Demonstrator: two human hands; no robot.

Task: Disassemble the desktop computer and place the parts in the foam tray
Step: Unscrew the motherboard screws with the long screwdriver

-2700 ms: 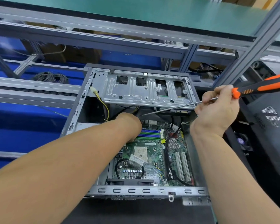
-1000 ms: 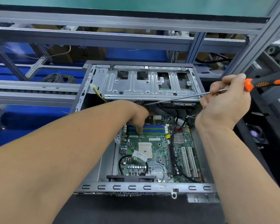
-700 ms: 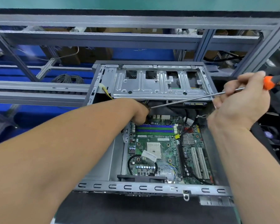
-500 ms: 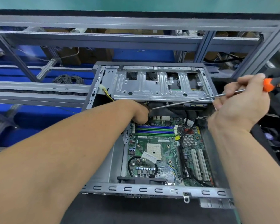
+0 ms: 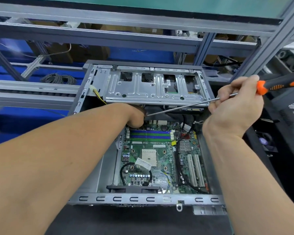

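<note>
The open desktop case [image 5: 143,199] lies flat in front of me, its green motherboard [image 5: 151,158] exposed. A silver drive cage [image 5: 153,87] spans the far end. My left hand [image 5: 135,116] reaches in beneath the cage's near edge, at the top of the motherboard above the memory slots; its fingers are hidden. My right hand [image 5: 234,107] grips an orange and black screwdriver [image 5: 278,83] at the right side of the case. The long shaft slants down to the left, and its tip ends right beside my left hand. No foam tray is in view.
A black perforated side panel [image 5: 292,116] and a small fan [image 5: 265,141] lie to the right of the case. Grey metal frame rails and posts cross overhead and behind. A coil of cable [image 5: 58,78] sits at the back left over blue surfaces.
My left hand has slid slightly further under the drive cage. My right hand keeps its hold on the screwdriver, tip still at my left hand. The view has shifted a little.
</note>
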